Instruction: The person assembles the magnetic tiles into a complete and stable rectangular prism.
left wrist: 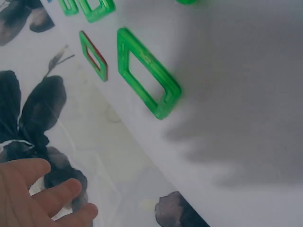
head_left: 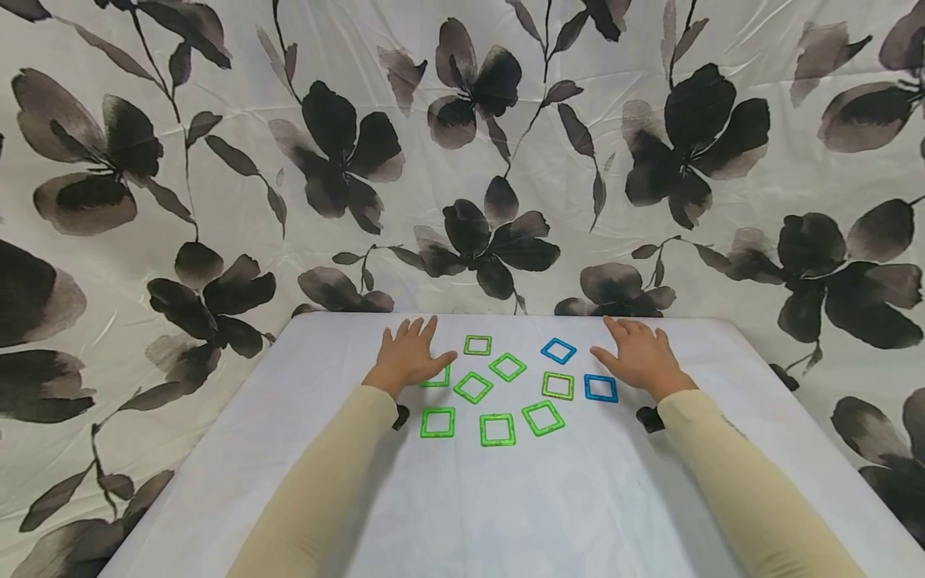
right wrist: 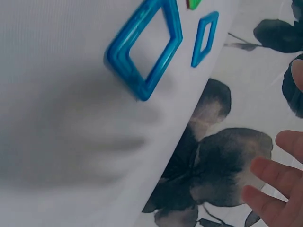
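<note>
Several square plastic frames lie flat on the white table, most of them green, two blue. My left hand (head_left: 409, 355), fingers spread, hovers over the left side of the group and partly hides a green square frame (head_left: 437, 384). In the left wrist view its fingers are stretched out apart from the nearest green frame (left wrist: 149, 66). On the other side my right hand (head_left: 639, 353) is held with straight fingers beside the blue square frame (head_left: 601, 388). A second blue frame (head_left: 559, 351) lies farther back. Neither hand holds anything.
Between the hands lie more green frames, among them one at the front (head_left: 498, 442) and one at the back (head_left: 478, 338). The white table (head_left: 462, 514) ends at a back edge before a curtain (head_left: 477, 160) with dark flowers. A dark wrist device (head_left: 650, 419) sits under the right wrist.
</note>
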{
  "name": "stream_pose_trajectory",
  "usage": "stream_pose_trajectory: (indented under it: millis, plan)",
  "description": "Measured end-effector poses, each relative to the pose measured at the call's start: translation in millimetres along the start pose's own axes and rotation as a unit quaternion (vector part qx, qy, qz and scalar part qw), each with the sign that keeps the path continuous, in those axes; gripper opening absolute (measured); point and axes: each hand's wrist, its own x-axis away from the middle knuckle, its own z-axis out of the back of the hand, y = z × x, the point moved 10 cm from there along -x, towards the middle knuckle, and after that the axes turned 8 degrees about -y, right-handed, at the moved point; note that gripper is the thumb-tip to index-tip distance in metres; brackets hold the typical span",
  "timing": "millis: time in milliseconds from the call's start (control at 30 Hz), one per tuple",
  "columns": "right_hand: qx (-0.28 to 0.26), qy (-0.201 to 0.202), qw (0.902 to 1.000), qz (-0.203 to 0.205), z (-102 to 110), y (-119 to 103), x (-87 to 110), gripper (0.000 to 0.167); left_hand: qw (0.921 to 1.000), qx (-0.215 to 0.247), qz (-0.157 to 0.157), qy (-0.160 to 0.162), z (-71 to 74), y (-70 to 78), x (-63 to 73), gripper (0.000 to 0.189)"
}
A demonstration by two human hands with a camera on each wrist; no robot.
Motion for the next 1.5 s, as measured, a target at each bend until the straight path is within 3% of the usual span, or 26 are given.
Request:
stream_pose_trajectory:
  millis: [267, 833, 1500]
  plan:
    - [-0.007, -0.013, 0.9995, 0.030, -6.9, -18.9, 5.8, 0.075, 0.9999, 0.000, -0.015, -0.008, -3.8, 13.9, 10.3, 0.089]
    - [-0.018, -0.015, 0.9970, 0.073, -20.6, -46.5, 15.2, 0.073, 0.9993, -0.004, -0.035, 0.011, -16.6, 28.9, 25.5, 0.086]
    - [-0.051, -0.018, 0.9899, 0.131, -22.7, -80.3, 30.3, 0.068, 0.9974, 0.003, -0.072, -0.004, -26.9, 54.3, 43.3, 0.076]
